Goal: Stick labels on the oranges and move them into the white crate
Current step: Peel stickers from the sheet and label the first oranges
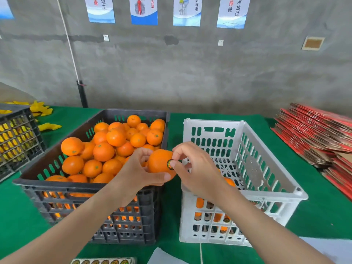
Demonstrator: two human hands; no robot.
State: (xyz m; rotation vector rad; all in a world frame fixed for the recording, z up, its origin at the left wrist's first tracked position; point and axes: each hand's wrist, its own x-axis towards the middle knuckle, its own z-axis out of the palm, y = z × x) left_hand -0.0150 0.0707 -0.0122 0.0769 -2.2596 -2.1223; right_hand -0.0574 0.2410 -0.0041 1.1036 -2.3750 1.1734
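Note:
My left hand [137, 168] grips an orange [159, 162] above the gap between the two crates. My right hand [192, 168] presses a small round dark label [170, 164] onto that orange with thumb and fingertip. The black crate [91, 185] on the left is heaped with several oranges [114, 143]. The white crate [266, 180] on the right holds a few oranges low down near its front wall, partly hidden by my right arm. A sheet of round labels [103, 261] lies at the table's near edge.
A green cloth [320, 212] covers the table. Another dark crate [17, 138] with yellow contents stands at the far left, with yellow scraps behind it. Flattened red cartons [316, 130] are stacked at the right. A grey wall with posters rises behind.

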